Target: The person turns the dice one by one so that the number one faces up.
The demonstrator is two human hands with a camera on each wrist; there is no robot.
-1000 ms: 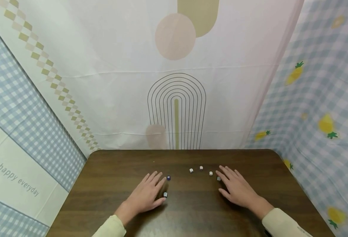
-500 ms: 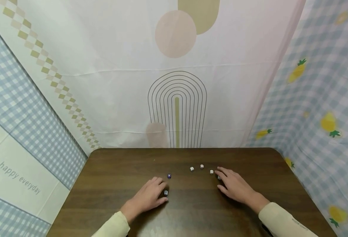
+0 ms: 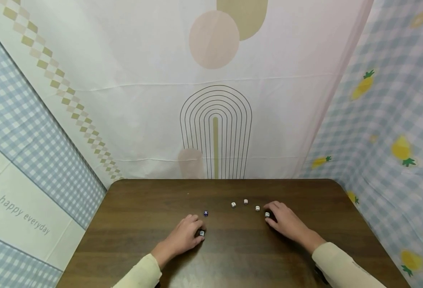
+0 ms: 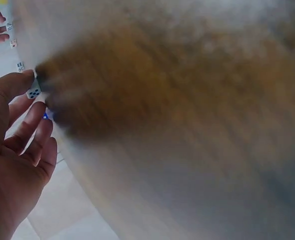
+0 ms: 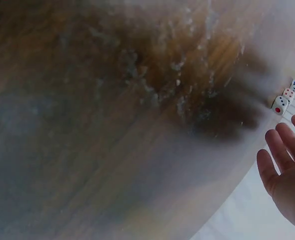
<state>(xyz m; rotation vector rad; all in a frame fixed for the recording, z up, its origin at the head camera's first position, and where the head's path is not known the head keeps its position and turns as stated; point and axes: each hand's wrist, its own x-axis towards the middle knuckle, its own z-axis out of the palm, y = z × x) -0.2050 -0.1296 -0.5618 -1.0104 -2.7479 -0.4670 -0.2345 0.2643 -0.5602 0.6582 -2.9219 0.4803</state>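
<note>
In the head view my left hand (image 3: 184, 236) rests low over the table, fingers curled. A white die (image 3: 202, 233) sits between its thumb and index finger; in the left wrist view the thumb tip meets this die (image 4: 33, 93), with the fingers on its other side. Just beyond the fingertips lies a blue die (image 3: 206, 213). My right hand (image 3: 287, 221) has its thumb and index finger spread either side of another white die (image 3: 267, 215), a gap showing around it. From the right wrist, that die (image 5: 280, 105) shows a red pip, with loosely bent fingers below.
Several more white dice stand left of my right hand, such as the nearest die (image 3: 257, 208) and the farthest-left die (image 3: 233, 205). The brown wooden table (image 3: 233, 256) ends at a patterned cloth (image 3: 143, 132) hung behind it.
The left fingers have curled in from flat around the white die, and the hand has shifted slightly right. My right fingers have drawn back and bent, bringing the nearby die into plain view.
</note>
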